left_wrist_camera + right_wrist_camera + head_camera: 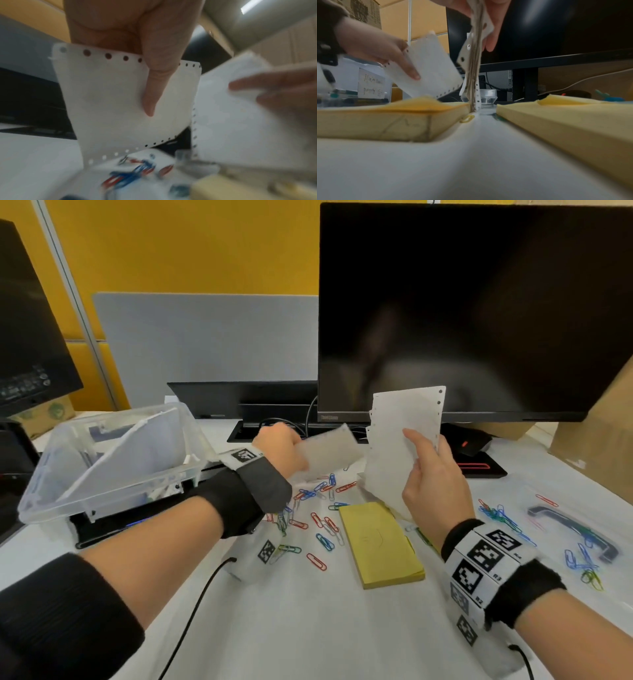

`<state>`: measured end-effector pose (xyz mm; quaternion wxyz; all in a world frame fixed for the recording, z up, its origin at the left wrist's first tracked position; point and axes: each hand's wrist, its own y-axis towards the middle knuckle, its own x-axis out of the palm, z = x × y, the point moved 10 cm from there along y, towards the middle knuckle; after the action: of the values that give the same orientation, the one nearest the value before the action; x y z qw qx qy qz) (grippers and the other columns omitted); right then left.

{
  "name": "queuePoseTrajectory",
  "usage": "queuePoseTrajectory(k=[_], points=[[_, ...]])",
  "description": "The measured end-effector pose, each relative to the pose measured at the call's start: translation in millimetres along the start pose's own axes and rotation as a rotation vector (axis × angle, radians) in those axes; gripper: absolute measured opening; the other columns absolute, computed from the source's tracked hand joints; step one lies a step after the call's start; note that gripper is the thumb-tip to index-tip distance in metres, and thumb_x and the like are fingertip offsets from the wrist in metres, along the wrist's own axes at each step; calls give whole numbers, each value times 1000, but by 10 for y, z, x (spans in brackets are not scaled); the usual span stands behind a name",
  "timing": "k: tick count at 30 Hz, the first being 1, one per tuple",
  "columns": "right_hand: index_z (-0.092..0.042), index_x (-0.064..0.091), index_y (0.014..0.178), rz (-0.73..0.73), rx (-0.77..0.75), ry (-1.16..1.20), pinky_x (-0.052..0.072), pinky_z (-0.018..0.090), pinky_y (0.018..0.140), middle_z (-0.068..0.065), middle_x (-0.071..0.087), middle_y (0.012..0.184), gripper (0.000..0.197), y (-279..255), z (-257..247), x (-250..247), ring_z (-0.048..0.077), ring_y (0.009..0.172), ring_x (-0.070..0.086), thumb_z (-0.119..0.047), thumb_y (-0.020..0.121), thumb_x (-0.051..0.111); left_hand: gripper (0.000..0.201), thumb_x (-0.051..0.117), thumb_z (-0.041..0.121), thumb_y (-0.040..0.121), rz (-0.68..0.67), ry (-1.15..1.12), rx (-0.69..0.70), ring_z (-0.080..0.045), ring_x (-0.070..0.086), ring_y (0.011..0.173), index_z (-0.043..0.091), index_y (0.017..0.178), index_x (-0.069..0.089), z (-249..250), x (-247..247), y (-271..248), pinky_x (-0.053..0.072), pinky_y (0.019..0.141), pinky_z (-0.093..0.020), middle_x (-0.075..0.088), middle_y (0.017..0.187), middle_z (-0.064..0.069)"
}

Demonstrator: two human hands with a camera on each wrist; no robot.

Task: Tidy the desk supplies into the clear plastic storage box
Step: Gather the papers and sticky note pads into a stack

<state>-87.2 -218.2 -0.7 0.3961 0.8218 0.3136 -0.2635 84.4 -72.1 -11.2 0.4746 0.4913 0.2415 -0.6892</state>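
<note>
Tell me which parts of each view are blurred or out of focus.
Head view: the sheet in the left hand is motion-smeared. Left wrist view: paper clips and the right hand are blurred. Right wrist view: the near desk surface is soft.

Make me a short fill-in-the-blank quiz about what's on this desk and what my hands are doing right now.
1. Each hand, the left hand and the right hand, holds punched white ____.
2. The pad of sticky notes on the desk is ____ in colour.
3. Coloured ____ lie scattered on the white desk.
4. The clear storage box lies on the ____ side of the desk.

Missing words: paper; yellow; paper clips; left
</note>
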Motion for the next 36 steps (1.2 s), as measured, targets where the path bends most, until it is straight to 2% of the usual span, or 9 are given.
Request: queuePoseTrajectory(k=[3, 7, 10, 14, 18, 24, 27, 30, 36], points=[[-22, 33, 141, 12, -26, 79, 43, 24, 81, 6, 36, 141, 59, -7, -21, -2, 23, 108, 52, 4, 88, 40, 36, 74, 20, 76, 96, -443, 73, -27, 63, 102, 6, 109, 66, 133, -322, -155, 48, 85, -30, 68, 110, -11], [-41, 22, 141, 5, -81, 189, 31, 4, 83, 4, 43, 131, 79, -32, -94, -13, 20, 110, 49, 12, 85, 41, 35, 71, 16, 79, -80, -1085, 112, -23, 68, 99, 9, 112, 64, 229, -332, -342, 54, 91, -38, 70, 111, -7], [-52, 5, 134, -31, -114, 270, 35, -3, 81, -12, 42, 124, 84, -99, -195, -4, 0, 99, 51, 8, 89, 44, 34, 66, 17, 82, -208, -1147, 105, -20, 67, 104, 13, 116, 62, 210, -52, -451, 55, 89, -33, 69, 115, -4], [-36, 5, 141, -4, -205, 402, 34, -10, 71, -38, 33, 113, 77, -190, -316, -59, -34, 87, 43, 5, 90, 46, 38, 63, 11, 84, -252, -1202, 17, -20, 66, 102, 8, 122, 58, 92, 277, -533, 56, 82, -27, 65, 121, -10], [-29, 8, 139, 32, -263, 548, 37, -9, 74, -54, 27, 114, 65, -260, -511, -143, -37, 98, 39, 2, 93, 43, 52, 70, 4, 77, -199, -1327, -53, -24, 66, 100, 5, 125, 49, 55, 278, -583, 57, 81, -33, 64, 121, -13], [-25, 1, 149, 75, -116, 662, 42, 7, 95, -24, 42, 135, 81, -148, -480, -68, -13, 115, 48, -15, 90, 56, 69, 79, 2, 66, 10, -1317, 23, -22, 63, 107, 12, 126, 45, -30, -117, -588, 54, 89, -40, 63, 119, -5], [-25, 18, 145, -32, -33, 640, 48, 12, 91, -18, 51, 124, 80, -123, -453, 123, -9, 106, 53, -6, 81, 64, 59, 79, 2, 67, 7, -1205, 101, -16, 64, 102, 14, 117, 52, -28, -194, -647, 56, 84, -32, 65, 114, -1], [-19, 40, 131, -176, 33, 647, 51, 37, 95, -5, 58, 119, 64, -140, -458, 372, 9, 108, 58, -4, 74, 65, 54, 77, 3, 69, -30, -1175, 121, -9, 65, 97, 19, 116, 55, -82, -134, -677, 58, 74, -21, 67, 110, 4], [-19, 44, 113, -232, 56, 706, 48, 3, 67, -14, 56, 93, 52, -187, -516, 503, -19, 75, 57, 16, 76, 55, 44, 71, 21, 78, -39, -1303, 82, -21, 67, 103, 15, 120, 60, -121, -101, -699, 57, 84, -34, 70, 113, -4]])
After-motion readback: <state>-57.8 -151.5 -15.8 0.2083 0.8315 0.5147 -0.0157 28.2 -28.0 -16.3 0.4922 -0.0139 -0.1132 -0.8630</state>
